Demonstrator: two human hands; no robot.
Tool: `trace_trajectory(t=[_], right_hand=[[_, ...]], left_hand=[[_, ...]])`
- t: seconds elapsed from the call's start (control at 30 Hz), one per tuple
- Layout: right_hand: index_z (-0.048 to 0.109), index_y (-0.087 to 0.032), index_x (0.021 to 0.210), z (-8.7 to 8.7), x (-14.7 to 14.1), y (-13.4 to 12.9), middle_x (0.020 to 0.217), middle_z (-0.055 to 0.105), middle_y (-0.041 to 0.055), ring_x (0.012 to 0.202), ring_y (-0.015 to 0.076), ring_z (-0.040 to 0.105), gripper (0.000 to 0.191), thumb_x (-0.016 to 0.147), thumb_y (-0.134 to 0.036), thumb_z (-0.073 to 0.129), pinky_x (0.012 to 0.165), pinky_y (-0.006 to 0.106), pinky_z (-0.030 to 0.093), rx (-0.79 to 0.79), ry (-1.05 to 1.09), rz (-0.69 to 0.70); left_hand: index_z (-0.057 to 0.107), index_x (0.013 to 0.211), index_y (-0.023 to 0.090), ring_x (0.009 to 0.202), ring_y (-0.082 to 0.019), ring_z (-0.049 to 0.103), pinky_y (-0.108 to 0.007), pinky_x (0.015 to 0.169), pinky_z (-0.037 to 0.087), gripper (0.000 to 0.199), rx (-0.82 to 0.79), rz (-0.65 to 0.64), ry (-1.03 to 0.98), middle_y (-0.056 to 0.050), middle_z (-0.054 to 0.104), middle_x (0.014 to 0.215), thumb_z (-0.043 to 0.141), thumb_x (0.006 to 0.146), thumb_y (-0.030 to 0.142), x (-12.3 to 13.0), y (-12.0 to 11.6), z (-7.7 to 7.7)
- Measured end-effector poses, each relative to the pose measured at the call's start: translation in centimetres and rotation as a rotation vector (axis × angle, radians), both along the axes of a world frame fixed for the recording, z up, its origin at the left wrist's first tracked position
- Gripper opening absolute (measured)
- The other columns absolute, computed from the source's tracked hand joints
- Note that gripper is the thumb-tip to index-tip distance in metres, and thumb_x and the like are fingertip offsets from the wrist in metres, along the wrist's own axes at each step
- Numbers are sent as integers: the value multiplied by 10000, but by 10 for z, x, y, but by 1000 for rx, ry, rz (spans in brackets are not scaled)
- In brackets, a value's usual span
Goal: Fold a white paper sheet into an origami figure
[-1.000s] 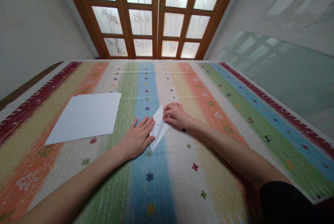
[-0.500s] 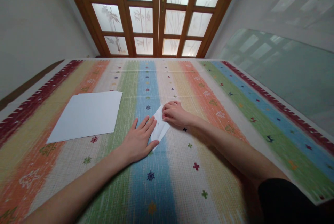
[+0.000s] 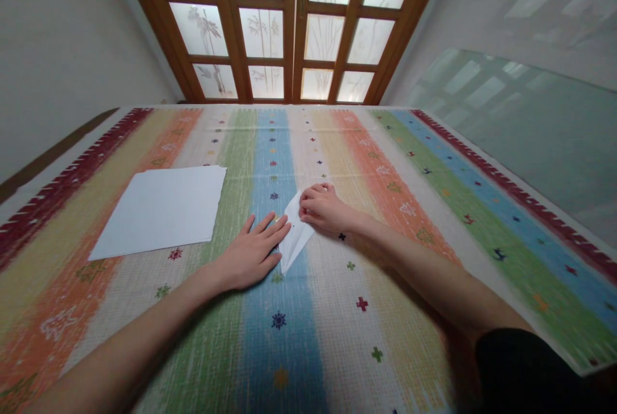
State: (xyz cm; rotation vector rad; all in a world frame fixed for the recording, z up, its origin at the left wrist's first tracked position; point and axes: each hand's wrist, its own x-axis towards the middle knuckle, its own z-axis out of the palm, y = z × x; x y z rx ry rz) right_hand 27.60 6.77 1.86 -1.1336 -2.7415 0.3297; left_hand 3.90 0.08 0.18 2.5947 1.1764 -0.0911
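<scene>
A folded sheet of white paper (image 3: 292, 243) lies on the striped tablecloth, narrowing to a point toward me. My left hand (image 3: 258, 249) rests flat at its left edge, fingers spread, the fingertips touching the paper. On the far right part of the paper, my right hand (image 3: 322, 206) has its fingers curled and pinched on the edge. Those fingers hide that end, so the exact fold under them does not show.
Left of my hands lies a stack of white paper (image 3: 161, 211) with slightly uneven edges. The striped tablecloth (image 3: 405, 337) covers the table. Beyond it stand wooden doors (image 3: 290, 28) with frosted panes. A glass panel (image 3: 525, 125) leans along the right wall.
My left hand has shifted slightly left, its thumb drawing back from the paper's near tip. My right hand keeps its pinch in nearly the same place.
</scene>
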Motion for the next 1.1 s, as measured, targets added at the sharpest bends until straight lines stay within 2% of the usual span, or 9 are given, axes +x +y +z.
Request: trace_trajectory(t=[0.17,0.27,0.33,0.47,0.67,0.83,0.97,1.1], right_hand=[[678,-197,919,-4,4,-4,1038,637,79,1026,246,507,156,873,-341,639,934,424,235,-10,79,16],[679,-217,987,-4,7,-11,1091,643,70,1067,243,501,182,856,-342,669,967,433,237,4,146,89],[686,-239,985,-5,8,-19,1119,652,50,1094,232,500,135,872,-305,654,1013,451,210,42,186,160],[699,-273,929,-11,6,-36,1058,696,0,1067,205,529,125,911,-222,587,1068,473,162,184,188,287],[668,-262,997,-21,1,-45,988,718,-11,1006,178,569,207,975,-206,469,1073,448,210,453,188,422],[653,-214,948,-20,-3,-46,914,705,3,895,154,594,253,999,-185,406,1016,395,305,548,174,492],[654,-194,877,-20,-6,-49,812,674,3,797,142,579,295,1008,-179,390,898,332,379,590,139,546],[657,-199,888,-23,-8,-51,790,660,-6,749,144,563,254,1006,-211,432,785,313,390,601,135,570]], left_hand=[[218,1543,243,1489,-304,146,-563,1181,83,665,6,3,-6,-49,193,1612,435,927,368,2,-2,4],[229,1541,226,1488,-308,151,-570,1180,83,666,-3,7,-1,-56,192,1611,436,925,374,3,-4,6],[235,1539,219,1486,-317,151,-580,1177,80,678,11,11,-5,-60,197,1610,449,919,391,3,-5,6],[250,1533,216,1482,-331,162,-590,1174,77,715,56,-3,-25,-71,212,1607,490,895,429,4,-6,3],[266,1527,204,1481,-330,169,-596,1172,89,735,57,5,-11,-78,221,1604,508,883,461,5,-7,3],[226,1539,196,1488,-321,143,-593,1173,88,741,60,6,1,-69,203,1609,478,904,484,4,-8,2],[245,1535,214,1487,-301,159,-573,1177,90,630,76,2,-9,-52,214,1608,388,957,422,3,-7,0],[251,1534,202,1487,-307,156,-568,1179,79,662,80,3,-10,-67,212,1607,342,967,532,2,-7,-2]])
